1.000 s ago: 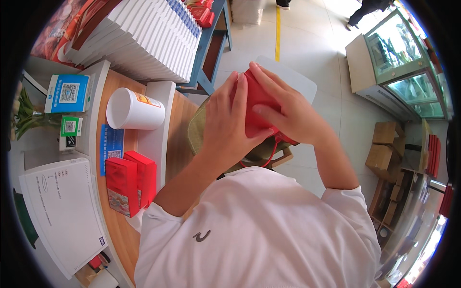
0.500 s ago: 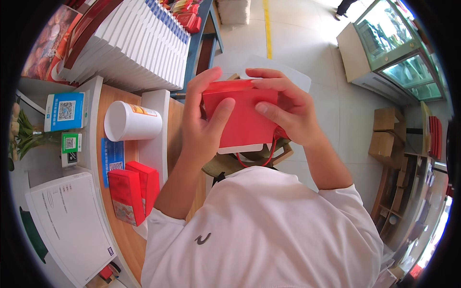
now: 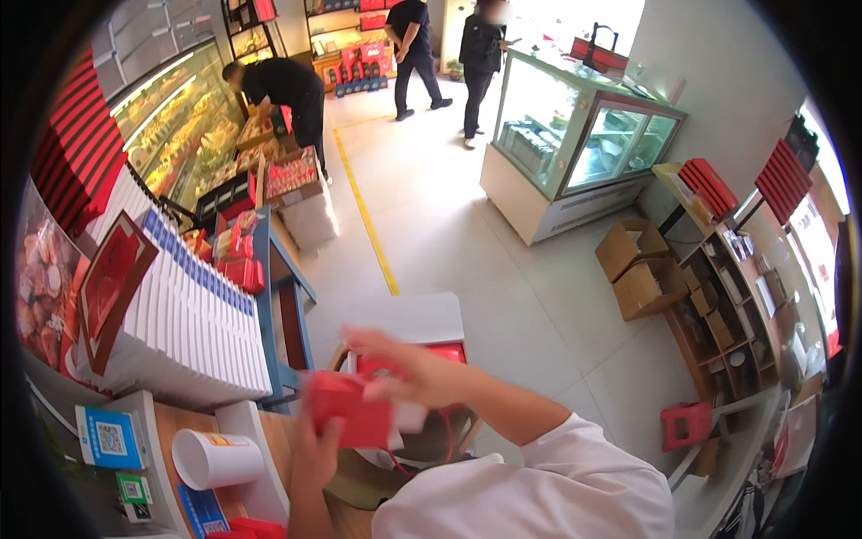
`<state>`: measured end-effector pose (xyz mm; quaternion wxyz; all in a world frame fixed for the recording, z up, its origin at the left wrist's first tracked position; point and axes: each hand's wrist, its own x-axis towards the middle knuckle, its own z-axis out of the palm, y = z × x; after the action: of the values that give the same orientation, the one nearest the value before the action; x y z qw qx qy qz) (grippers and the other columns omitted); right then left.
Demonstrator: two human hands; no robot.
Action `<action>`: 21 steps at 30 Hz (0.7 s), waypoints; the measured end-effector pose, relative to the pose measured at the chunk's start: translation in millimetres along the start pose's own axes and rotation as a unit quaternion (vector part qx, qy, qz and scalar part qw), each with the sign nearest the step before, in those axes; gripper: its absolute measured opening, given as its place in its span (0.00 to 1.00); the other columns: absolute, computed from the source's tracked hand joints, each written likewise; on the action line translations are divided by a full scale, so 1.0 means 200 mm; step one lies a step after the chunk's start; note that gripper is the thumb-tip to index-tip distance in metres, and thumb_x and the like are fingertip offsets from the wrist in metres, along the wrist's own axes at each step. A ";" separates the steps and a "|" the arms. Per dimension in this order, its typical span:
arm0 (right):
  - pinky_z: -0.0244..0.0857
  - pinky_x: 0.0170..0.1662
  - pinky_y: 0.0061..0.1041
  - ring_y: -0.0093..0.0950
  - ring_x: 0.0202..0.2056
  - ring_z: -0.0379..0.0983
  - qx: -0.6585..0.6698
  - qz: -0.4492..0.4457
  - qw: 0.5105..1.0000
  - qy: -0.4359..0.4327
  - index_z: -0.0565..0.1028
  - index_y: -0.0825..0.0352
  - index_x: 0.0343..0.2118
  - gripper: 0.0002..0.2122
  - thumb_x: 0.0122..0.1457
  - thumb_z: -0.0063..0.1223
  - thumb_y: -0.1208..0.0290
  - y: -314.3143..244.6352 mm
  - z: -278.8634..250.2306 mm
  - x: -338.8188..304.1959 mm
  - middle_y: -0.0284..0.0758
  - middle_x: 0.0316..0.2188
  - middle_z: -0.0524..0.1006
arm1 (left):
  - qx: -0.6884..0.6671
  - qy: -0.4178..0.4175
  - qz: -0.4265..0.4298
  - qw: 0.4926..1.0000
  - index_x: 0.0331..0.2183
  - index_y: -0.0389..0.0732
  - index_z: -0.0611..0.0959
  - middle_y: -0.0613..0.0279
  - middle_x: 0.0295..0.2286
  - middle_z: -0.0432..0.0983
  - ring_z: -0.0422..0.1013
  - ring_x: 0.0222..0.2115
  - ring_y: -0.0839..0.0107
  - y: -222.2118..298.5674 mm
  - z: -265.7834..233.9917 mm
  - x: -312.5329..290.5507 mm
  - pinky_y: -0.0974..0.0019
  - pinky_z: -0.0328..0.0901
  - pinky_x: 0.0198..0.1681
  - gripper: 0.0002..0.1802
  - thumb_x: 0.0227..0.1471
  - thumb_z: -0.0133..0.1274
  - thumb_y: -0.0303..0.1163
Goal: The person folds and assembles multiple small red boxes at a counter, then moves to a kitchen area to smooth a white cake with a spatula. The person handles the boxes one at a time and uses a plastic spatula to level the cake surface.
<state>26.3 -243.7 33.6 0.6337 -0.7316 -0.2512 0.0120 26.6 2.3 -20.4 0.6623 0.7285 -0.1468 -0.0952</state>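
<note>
My left hand (image 3: 314, 456) grips a small red box (image 3: 350, 415) from its lower left side, with fingers and thumb around its edge. Across the box's upper right reaches my right hand (image 3: 413, 370), blurred by motion. Its fingers point left above the box and its thumb side is at the box; whether it grips cannot be made out. Behind the hands, a red bag (image 3: 452, 352) with a red cord handle (image 3: 451, 440) rests on a chair, and a pale grey panel (image 3: 422, 313) stands beyond it.
On the counter at left are a white tub (image 3: 215, 460), payment code signs (image 3: 109, 437) and red boxes (image 3: 256, 528). A tall stack of white folded boxes (image 3: 184, 323) stands behind. A glass display case (image 3: 575, 135), cardboard boxes (image 3: 642, 278) and several people are farther off.
My view has lifted to show more of the shop. Both hands held the red box centrally; now it is tilted and further left in my left hand, with the right hand sweeping over it.
</note>
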 end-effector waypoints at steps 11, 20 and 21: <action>0.56 0.54 0.26 0.26 0.54 0.59 0.342 0.074 0.907 0.236 0.39 0.64 0.63 0.40 0.53 0.54 0.80 0.07 0.28 0.01 0.38 0.53 0.62 | -0.312 0.194 0.083 0.926 0.60 0.42 0.50 0.55 0.58 0.50 0.50 0.58 0.65 -0.07 0.32 0.02 0.61 0.46 0.60 0.36 0.56 0.47 0.38; 0.58 0.51 0.26 0.26 0.48 0.63 0.187 -0.047 0.979 0.061 0.56 0.65 0.59 0.30 0.54 0.55 0.73 0.02 0.23 -0.06 0.36 0.47 0.66 | 0.017 0.053 0.165 0.985 0.49 0.37 0.68 0.55 0.44 0.63 0.63 0.45 0.66 0.22 0.08 -0.04 0.66 0.58 0.49 0.26 0.53 0.51 0.41; 0.59 0.50 0.27 0.27 0.47 0.64 0.175 -0.052 0.982 0.056 0.65 0.67 0.51 0.21 0.53 0.55 0.71 0.03 0.23 -0.06 0.37 0.45 0.67 | 0.034 0.020 0.174 0.984 0.48 0.38 0.69 0.56 0.42 0.63 0.63 0.44 0.66 0.20 0.05 -0.02 0.67 0.59 0.48 0.24 0.52 0.51 0.40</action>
<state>2.4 -206.5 16.1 0.7649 -0.5946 -0.2470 -0.0184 15.7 -7.8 17.4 0.6467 0.7153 -0.2615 0.0410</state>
